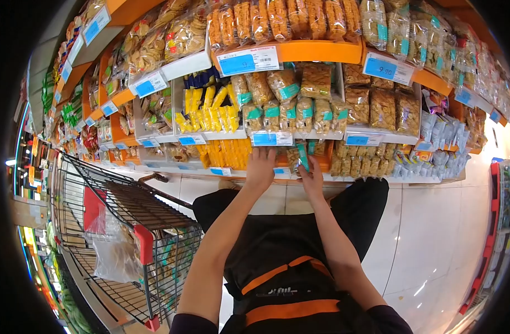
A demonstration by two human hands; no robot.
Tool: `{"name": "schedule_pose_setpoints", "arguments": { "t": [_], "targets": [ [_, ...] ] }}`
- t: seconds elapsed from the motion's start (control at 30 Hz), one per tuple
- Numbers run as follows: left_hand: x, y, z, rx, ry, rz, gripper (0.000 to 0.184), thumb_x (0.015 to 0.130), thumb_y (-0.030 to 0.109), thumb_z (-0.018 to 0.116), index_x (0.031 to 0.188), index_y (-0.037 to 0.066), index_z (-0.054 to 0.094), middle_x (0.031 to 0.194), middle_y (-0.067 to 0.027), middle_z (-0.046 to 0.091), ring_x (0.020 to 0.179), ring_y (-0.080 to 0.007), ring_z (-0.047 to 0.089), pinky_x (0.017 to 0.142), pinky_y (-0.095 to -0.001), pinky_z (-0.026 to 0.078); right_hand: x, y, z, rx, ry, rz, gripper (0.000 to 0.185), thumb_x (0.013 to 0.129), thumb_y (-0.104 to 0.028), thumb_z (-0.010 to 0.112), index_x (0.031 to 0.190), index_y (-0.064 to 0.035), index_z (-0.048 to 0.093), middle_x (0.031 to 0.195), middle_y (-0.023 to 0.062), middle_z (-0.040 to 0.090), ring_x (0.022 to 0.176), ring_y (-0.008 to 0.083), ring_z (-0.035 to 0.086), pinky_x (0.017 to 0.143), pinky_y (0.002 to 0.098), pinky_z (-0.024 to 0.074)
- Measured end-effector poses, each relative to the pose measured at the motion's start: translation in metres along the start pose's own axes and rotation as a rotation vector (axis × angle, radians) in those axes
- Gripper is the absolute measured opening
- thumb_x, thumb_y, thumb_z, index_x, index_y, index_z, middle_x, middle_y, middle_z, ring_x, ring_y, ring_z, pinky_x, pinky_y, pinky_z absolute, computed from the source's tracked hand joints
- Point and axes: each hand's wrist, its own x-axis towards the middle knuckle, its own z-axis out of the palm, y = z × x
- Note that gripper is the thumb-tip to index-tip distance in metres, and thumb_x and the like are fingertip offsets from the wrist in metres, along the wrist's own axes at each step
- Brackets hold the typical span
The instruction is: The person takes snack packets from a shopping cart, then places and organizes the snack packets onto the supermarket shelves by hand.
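Observation:
My left hand [261, 168] reaches up to the lowest shelf, just below a blue-and-white price tag [271, 138]. Its fingers are stretched out side by side beside the yellow packets [227, 154], and nothing shows in its grip. With my right hand [311, 178] I pinch a clear snack packet with a teal label [303, 157] at the front of the same shelf. More teal-labelled snack packets [288, 116] fill the compartment directly above, some standing and some lying on top.
A wire shopping cart [146, 261] stands to my left, with a clear plastic bag [114, 251] on it. Brown snack packs [383, 110] and pale blue packets [433, 161] line the shelves at right. White floor tiles [424, 234] extend to my right.

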Motion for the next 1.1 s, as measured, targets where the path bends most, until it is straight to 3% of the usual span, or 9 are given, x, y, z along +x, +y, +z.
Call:
{"name": "schedule_pose_setpoints", "arguments": {
  "t": [0.07, 0.27, 0.47, 0.57, 0.73, 0.87, 1.1],
  "targets": [
    [-0.008, -0.003, -0.003, -0.127, 0.132, 0.003, 0.065, 0.066, 0.007, 0.069, 0.128, 0.011, 0.049, 0.129, -0.0117, 0.051, 0.122, -0.0339, 0.042, 0.094, -0.0466, 0.041, 0.000, 0.007, -0.006, 0.090, 0.003, 0.034, 0.048, 0.094, -0.015, 0.060, 0.137, -0.0071, 0.041, 0.115, 0.0073, 0.059, 0.082, 0.0156, 0.065, 0.059, 0.0272, 0.0545],
    [-0.007, -0.009, -0.032, -0.080, 0.110, 0.151, 0.060, 0.067, -0.001, 0.068, 0.123, 0.014, 0.055, 0.127, -0.0087, 0.051, 0.118, -0.0315, 0.045, 0.093, -0.0427, 0.045, -0.012, -0.026, -0.007, 0.215, -0.031, 0.199, 0.043, 0.096, -0.017, 0.057, 0.137, -0.0088, 0.043, 0.111, 0.0052, 0.059, 0.084, 0.0157, 0.066, 0.065, 0.0293, 0.0546],
    [-0.004, -0.001, -0.038, -0.135, 0.095, 0.112, 0.058, 0.069, -0.011, 0.058, 0.117, 0.021, 0.063, 0.122, -0.0144, 0.047, 0.119, -0.0373, 0.044, 0.091, -0.0445, 0.046, -0.016, -0.023, -0.001, 0.220, -0.022, 0.237, 0.041, 0.097, -0.018, 0.057, 0.135, -0.0086, 0.045, 0.109, 0.0044, 0.058, 0.084, 0.0153, 0.066, 0.065, 0.0290, 0.0541],
    [-0.002, -0.013, -0.024, -0.160, 0.127, 0.156, 0.057, 0.069, -0.012, 0.057, 0.116, 0.020, 0.064, 0.122, -0.0178, 0.045, 0.115, -0.0391, 0.045, 0.090, -0.0448, 0.046, -0.019, -0.024, 0.000, 0.213, -0.021, 0.224, 0.040, 0.097, -0.018, 0.057, 0.134, -0.0075, 0.045, 0.111, 0.0047, 0.057, 0.083, 0.0143, 0.064, 0.065, 0.0288, 0.0541],
    [0.006, -0.016, -0.032, -0.151, 0.155, 0.232, 0.052, 0.071, -0.010, 0.055, 0.116, 0.015, 0.062, 0.114, -0.0145, 0.055, 0.105, -0.0374, 0.052, 0.087, -0.0455, 0.045, -0.018, -0.022, 0.002, 0.149, -0.036, 0.221, 0.041, 0.097, -0.018, 0.057, 0.134, -0.0058, 0.044, 0.113, 0.0058, 0.055, 0.082, 0.0128, 0.062, 0.066, 0.0288, 0.0542],
    [0.014, -0.018, -0.026, -0.120, 0.091, 0.113, 0.045, 0.073, -0.007, 0.055, 0.113, 0.012, 0.061, 0.103, -0.0122, 0.063, 0.098, -0.0357, 0.057, 0.084, -0.0456, 0.045, -0.022, -0.026, 0.001, 0.204, -0.012, 0.252, 0.042, 0.097, -0.019, 0.057, 0.134, -0.0050, 0.044, 0.110, 0.0061, 0.055, 0.080, 0.0143, 0.063, 0.065, 0.0291, 0.0540],
    [0.012, -0.021, -0.024, -0.237, 0.183, 0.279, 0.042, 0.072, -0.005, 0.056, 0.108, 0.016, 0.063, 0.106, -0.0098, 0.062, 0.100, -0.0338, 0.058, 0.083, -0.0450, 0.045, -0.025, -0.022, 0.001, 0.269, -0.016, 0.295, 0.043, 0.096, -0.020, 0.058, 0.134, -0.0050, 0.043, 0.097, 0.0067, 0.057, 0.078, 0.0160, 0.065, 0.065, 0.0297, 0.0543]
  ]
}}
